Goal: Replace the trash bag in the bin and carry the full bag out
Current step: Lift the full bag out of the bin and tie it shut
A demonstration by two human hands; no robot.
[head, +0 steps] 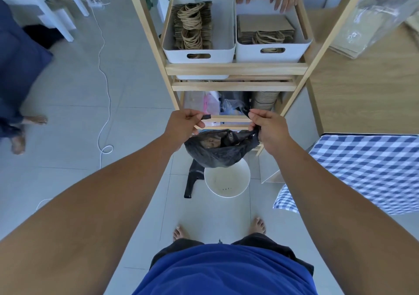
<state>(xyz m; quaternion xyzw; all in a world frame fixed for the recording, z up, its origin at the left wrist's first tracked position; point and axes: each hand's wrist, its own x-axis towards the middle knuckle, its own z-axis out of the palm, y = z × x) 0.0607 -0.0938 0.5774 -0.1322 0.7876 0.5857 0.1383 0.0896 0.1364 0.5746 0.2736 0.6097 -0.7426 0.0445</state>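
As pinched — full bag [217, 152] between hands.

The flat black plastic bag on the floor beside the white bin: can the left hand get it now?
Probably not yet. The left hand and right hand each pinch a handle of the full black trash bag above the round white bin. The flat black plastic bag lies unobstructed.

Arms outstretched — left grip [189, 120], right grip [268, 128] pinched

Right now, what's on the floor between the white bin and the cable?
Head view: a flat black bag lies against the bin's left side; from there to the cable the tiles are bare.
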